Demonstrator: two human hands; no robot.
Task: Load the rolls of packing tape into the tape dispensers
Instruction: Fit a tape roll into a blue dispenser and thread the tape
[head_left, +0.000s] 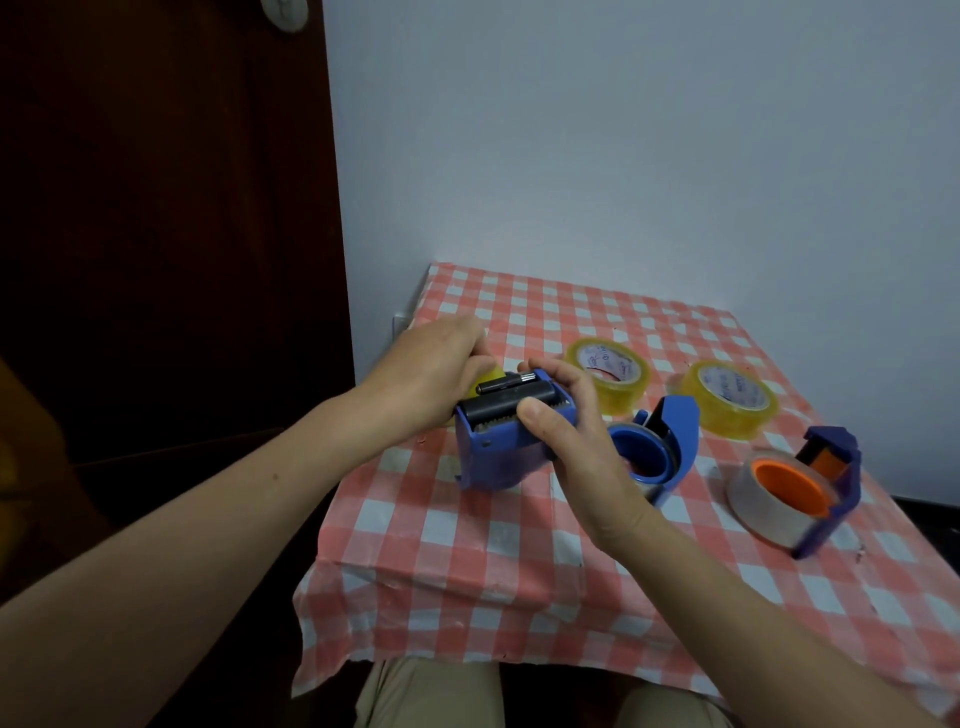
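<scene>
Left hand (436, 369) and right hand (576, 441) grip the blue tape dispenser (493, 452) mid-loading; the orange-hubbed dispenser (831, 441) lower right looks loaded, two loose rolls (608, 371) (727, 397) wait.

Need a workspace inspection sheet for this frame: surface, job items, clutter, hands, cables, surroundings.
Surface: table under a red-and-white checked cloth, wrinkled at the near edge.
Job's things: two loose yellow rolls flat on the cloth; held dispenser above the table, yellow showing at its far end; blue-hub dispenser lying on the cloth; orange-hub dispenser carrying clear tape.
Clutter: nothing seen.
Hands: left hand and right hand both grip the held dispenser, fingers curled.
Cables: nothing seen.
Surroundings: dark door on the left, pale wall behind.
</scene>
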